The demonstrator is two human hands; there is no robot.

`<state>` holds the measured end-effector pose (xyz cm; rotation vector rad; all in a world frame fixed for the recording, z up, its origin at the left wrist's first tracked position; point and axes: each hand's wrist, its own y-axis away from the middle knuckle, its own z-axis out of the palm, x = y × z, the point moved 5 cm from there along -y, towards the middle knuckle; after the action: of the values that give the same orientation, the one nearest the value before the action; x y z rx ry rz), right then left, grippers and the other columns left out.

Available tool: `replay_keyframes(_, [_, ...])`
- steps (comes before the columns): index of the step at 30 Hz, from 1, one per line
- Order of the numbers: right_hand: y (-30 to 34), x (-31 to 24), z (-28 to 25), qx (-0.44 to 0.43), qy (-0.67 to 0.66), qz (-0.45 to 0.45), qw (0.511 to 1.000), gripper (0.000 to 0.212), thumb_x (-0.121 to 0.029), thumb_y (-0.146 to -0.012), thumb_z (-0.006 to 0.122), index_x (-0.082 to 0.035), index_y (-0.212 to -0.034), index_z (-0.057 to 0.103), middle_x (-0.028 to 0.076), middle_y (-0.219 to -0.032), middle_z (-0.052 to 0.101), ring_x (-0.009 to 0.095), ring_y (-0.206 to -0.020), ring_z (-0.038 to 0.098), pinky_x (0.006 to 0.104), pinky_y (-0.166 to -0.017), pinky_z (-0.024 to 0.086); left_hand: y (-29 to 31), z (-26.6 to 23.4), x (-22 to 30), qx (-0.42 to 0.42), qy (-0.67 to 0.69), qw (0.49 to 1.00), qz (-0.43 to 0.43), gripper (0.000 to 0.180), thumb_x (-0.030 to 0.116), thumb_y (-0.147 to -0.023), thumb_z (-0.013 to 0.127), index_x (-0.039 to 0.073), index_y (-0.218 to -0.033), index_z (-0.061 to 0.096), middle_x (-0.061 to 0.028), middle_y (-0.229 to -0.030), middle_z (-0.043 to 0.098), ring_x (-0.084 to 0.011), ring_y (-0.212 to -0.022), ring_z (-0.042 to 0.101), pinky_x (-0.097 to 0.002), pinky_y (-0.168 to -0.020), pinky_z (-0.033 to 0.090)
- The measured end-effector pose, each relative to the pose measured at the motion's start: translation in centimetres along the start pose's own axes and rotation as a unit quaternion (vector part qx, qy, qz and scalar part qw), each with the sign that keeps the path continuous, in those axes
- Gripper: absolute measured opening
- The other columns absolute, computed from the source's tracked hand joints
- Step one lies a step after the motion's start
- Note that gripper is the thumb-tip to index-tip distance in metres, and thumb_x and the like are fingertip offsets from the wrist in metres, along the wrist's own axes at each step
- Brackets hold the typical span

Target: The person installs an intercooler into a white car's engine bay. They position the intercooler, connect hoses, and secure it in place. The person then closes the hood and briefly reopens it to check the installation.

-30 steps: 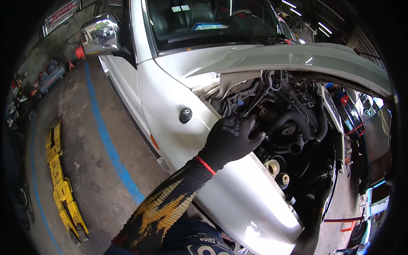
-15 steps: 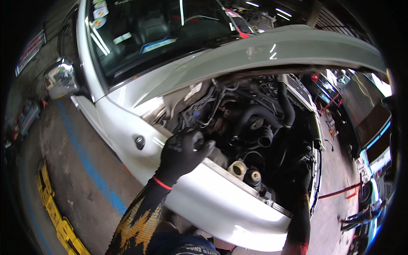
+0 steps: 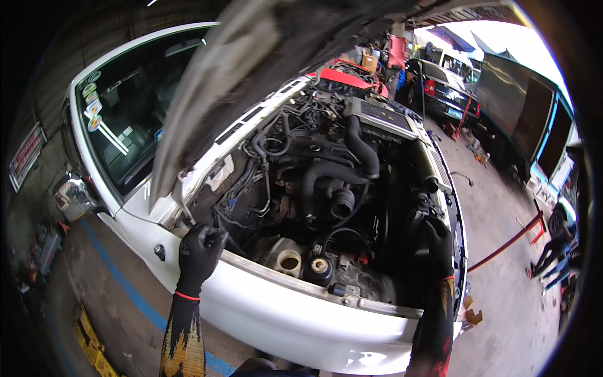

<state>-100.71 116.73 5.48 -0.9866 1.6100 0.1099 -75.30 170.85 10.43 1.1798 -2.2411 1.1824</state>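
Note:
My left hand, in a black glove, is closed with its fingers curled at the inner edge of the white fender. Whatever it may pinch is hidden. My right hand, also gloved in black, reaches into the dark front corner of the engine bay, beside the headlight-side rail; its fingers blend with the dark parts there. Between my hands lie a beige reservoir with an uncapped neck and a round black reservoir. Thick black hoses curve over the engine. The hood stands raised above.
A red jack handle slants over the floor at the right. Beyond are a black car, a red car and a person's legs. A yellow rack-like piece lies on the floor at the lower left.
The hood has swung higher, uncovering more of the engine bay. My left hand has moved left along the fender toward the hood hinge. My right hand stays at the front corner; the view has shifted.

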Motion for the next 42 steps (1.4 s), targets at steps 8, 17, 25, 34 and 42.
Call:
replay_keyframes(8, [1.2, -4.5, 1.2, -0.033, -0.085, -0.010, 0.996, 0.027, -0.013, -0.097, 0.063, 0.004, -0.118, 0.065, 0.007, -0.103, 0.070, 0.013, -0.093, 0.065, 0.0285, -0.084, 0.050, 0.0, 0.8, -0.4, -0.017, -0.067, 0.997, 0.030, 0.024, 0.020, -0.090, 0.073, 0.001, -0.083, 0.060, -0.0119, -0.075, 0.064, -0.0259, -0.068, 0.064, -0.0387, -0.065, 0.048])
replay_keyframes(17, [1.5, -5.7, 3.7, -0.040, -0.023, 0.024, 0.999, 0.036, -0.015, -0.089, 0.075, 0.006, -0.117, 0.064, 0.014, -0.105, 0.069, 0.019, -0.095, 0.069, 0.0325, -0.083, 0.054, -9.8, 10.1, 5.1, -0.049, -0.175, 0.934, 0.309, 0.039, 0.017, -0.092, 0.071, 0.004, -0.126, 0.056, -0.0168, -0.119, 0.063, -0.0331, -0.111, 0.061, -0.0437, -0.089, 0.052])
replay_keyframes(25, [0.0, -2.8, 0.4, 0.067, 0.191, 0.064, 0.977, 0.036, -0.007, -0.092, 0.067, 0.002, -0.127, 0.061, 0.013, -0.126, 0.063, 0.020, -0.110, 0.063, 0.0315, -0.092, 0.051, -31.7, 32.4, 1.3, -0.285, -0.063, 0.953, 0.085, 0.053, 0.043, -0.095, 0.058, 0.007, -0.133, 0.055, -0.0219, -0.139, 0.053, -0.0371, -0.126, 0.055, -0.0450, -0.108, 0.041])
replay_keyframes(34, [-0.3, 5.0, -2.4, 0.079, 0.348, 0.074, 0.931, 0.042, -0.006, -0.096, 0.064, -0.002, -0.137, 0.057, 0.014, -0.136, 0.061, 0.024, -0.119, 0.061, 0.0371, -0.103, 0.047, -42.5, 50.3, -2.1, -0.102, -0.168, 0.942, 0.271, 0.051, 0.045, -0.094, 0.057, 0.010, -0.131, 0.060, -0.0235, -0.131, 0.061, -0.0414, -0.115, 0.062, -0.0495, -0.099, 0.048])
replay_keyframes(42, [0.4, 5.9, -2.7, 0.080, 0.326, 0.161, 0.928, 0.039, -0.009, -0.097, 0.064, 0.002, -0.134, 0.059, 0.013, -0.126, 0.065, 0.022, -0.113, 0.063, 0.0351, -0.100, 0.047, -43.5, 51.6, -4.8, -0.116, -0.191, 0.960, 0.166, 0.090, 0.063, -0.091, 0.052, 0.002, -0.154, 0.030, -0.0283, -0.151, 0.042, -0.0434, -0.142, 0.038, -0.0517, -0.119, 0.023])
